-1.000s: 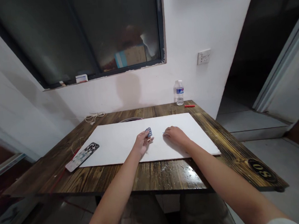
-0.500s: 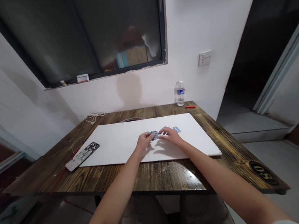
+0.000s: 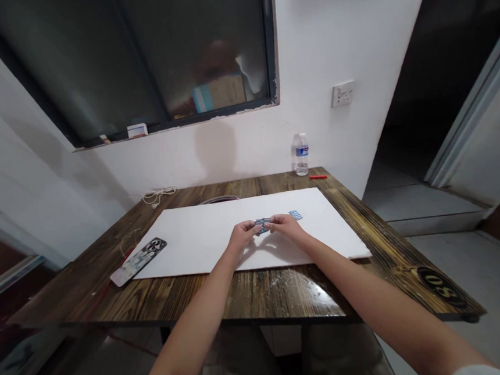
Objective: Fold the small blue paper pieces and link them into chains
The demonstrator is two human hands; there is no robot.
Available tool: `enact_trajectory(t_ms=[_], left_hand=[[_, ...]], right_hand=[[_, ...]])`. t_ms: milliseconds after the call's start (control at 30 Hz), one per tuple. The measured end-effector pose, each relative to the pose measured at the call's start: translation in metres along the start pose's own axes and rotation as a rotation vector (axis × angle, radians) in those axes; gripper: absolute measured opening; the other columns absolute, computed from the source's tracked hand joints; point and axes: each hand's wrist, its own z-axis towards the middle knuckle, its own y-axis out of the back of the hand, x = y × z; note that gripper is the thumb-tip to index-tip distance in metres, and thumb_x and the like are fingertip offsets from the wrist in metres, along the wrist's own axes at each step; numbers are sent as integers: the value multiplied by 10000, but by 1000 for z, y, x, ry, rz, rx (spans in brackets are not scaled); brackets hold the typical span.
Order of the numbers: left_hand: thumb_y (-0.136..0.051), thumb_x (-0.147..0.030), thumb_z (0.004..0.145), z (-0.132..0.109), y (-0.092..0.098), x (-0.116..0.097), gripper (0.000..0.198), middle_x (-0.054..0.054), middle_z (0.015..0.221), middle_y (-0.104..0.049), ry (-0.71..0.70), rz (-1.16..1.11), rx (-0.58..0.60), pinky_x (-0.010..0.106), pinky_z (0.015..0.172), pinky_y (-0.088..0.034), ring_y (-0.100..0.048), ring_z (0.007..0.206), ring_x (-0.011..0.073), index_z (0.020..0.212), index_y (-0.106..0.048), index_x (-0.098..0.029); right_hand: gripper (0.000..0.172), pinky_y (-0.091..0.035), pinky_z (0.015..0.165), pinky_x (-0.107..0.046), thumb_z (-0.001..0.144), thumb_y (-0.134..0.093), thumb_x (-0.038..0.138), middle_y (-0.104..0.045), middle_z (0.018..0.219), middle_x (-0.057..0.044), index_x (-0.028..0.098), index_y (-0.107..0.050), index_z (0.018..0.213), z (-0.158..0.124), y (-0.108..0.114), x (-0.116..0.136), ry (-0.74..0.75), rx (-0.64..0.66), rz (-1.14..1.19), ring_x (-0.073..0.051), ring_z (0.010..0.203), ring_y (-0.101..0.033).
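Observation:
My left hand (image 3: 241, 238) and my right hand (image 3: 287, 226) meet over the middle of a white sheet (image 3: 193, 239) on a wooden table (image 3: 242, 296). Together they pinch a small blue patterned pack (image 3: 262, 225), held just above the sheet, left fingers on its left side and right fingers on its right. A second small blue piece (image 3: 295, 215) lies flat on the sheet just to the right of my right hand.
A phone (image 3: 138, 261) lies at the sheet's left edge. A water bottle (image 3: 300, 154) and a red pen (image 3: 318, 177) stand at the table's back right by the wall. A white cable (image 3: 158, 194) lies back left. An open doorway is to the right.
My right hand left a small blue piece on the sheet to the right, then came left to join my left hand on the blue pack.

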Motion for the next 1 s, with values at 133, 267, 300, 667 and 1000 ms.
enact_trajectory(t_ms=[133, 267, 300, 667, 1000], left_hand=[[-782, -422, 652, 0, 0, -1, 290, 12, 578, -624, 37, 45, -60, 241, 509, -280, -455, 503, 107, 692, -707, -144], [-789, -396, 633, 1, -1, -2, 263, 10, 563, -606, 5, 14, -122, 246, 544, -321, -482, 538, 121, 663, -700, -150], [-795, -387, 624, 1, -1, -3, 257, 9, 565, -605, 2, 5, -154, 247, 552, -329, -486, 546, 123, 665, -701, -151], [-816, -320, 607, 3, 0, -4, 213, 0, 569, -594, 10, -10, -249, 242, 550, -366, -484, 552, 115, 646, -690, -153], [-802, -421, 630, -2, -1, -2, 295, 1, 548, -589, 35, 99, -47, 236, 490, -293, -420, 486, 90, 635, -694, -147]], right_hand=[[417, -400, 609, -261, 698, -644, 570, -612, 574, -3, 174, -592, 579, -1, 0, 1, -9, -28, -74, -138, 593, -526], [308, -422, 610, -262, 696, -683, 473, -635, 599, 4, 168, -644, 721, 0, -2, -1, -13, -30, -38, -148, 604, -572], [307, -430, 614, -262, 679, -709, 442, -647, 618, 6, 167, -650, 799, 0, -3, -2, -12, -26, -9, -153, 615, -592], [78, -372, 607, -234, 720, -723, 215, -684, 704, 6, 187, -651, 737, -13, -6, 1, 161, 166, -475, -142, 676, -597], [317, -376, 595, -252, 694, -695, 485, -612, 667, 15, 184, -602, 727, -2, -3, -2, 74, -65, -222, -143, 642, -532]])
